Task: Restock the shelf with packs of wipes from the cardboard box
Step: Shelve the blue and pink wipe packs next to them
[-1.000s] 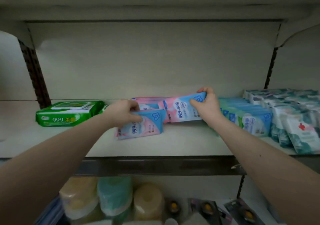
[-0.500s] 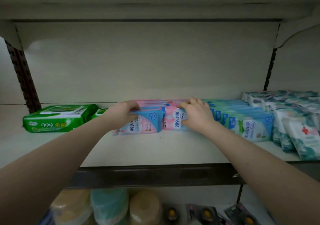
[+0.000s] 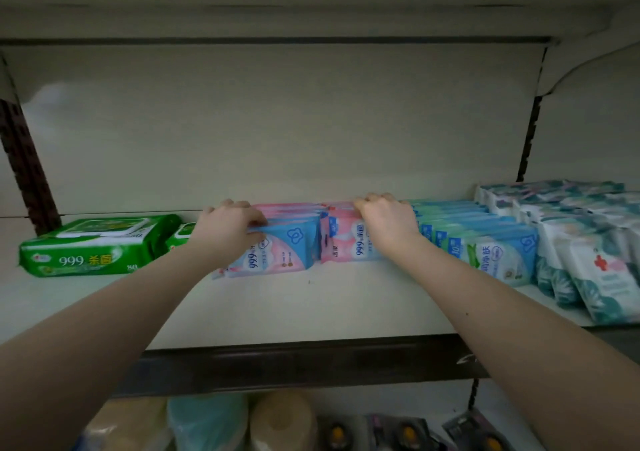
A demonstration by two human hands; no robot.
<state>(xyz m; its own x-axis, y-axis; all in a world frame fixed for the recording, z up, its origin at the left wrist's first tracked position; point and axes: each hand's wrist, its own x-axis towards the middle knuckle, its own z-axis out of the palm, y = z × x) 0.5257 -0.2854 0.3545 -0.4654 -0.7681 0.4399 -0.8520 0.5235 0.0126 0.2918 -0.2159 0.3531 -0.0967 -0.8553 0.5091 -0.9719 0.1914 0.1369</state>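
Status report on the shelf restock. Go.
Left hand grips left pink packs. Right hand grips right pink packs. Both rows upright on shelf. Blue packs tight beside right hand.

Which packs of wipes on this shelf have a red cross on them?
The white-and-teal packs at the far right end, right of the blue-green row. No other packs show a cross; the pink-and-blue packs and green pack read 999.

Glossy plastic film is being shown by the packs, a smooth matt finish by the shelf.
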